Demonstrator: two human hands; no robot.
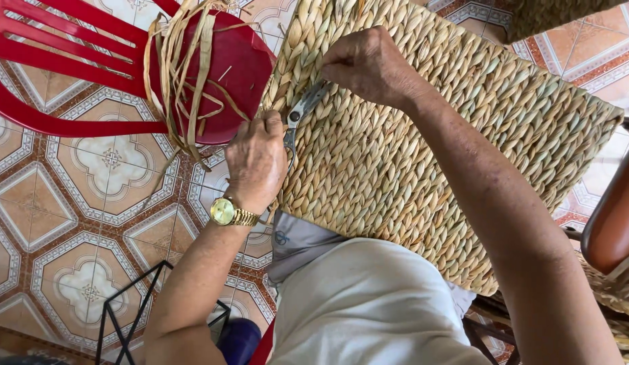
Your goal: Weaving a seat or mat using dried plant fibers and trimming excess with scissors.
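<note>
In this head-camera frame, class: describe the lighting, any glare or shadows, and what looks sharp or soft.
Head view: even daylight, soft shadows only; slight sheen on the red plastic chair and the gold wristwatch; the woven mat, both hands and the metal snips are sharp; the near shirt is a little soft.

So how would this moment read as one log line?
left hand: on woven panel edge | right hand: holds metal scissors | red chair: dried strips
</note>
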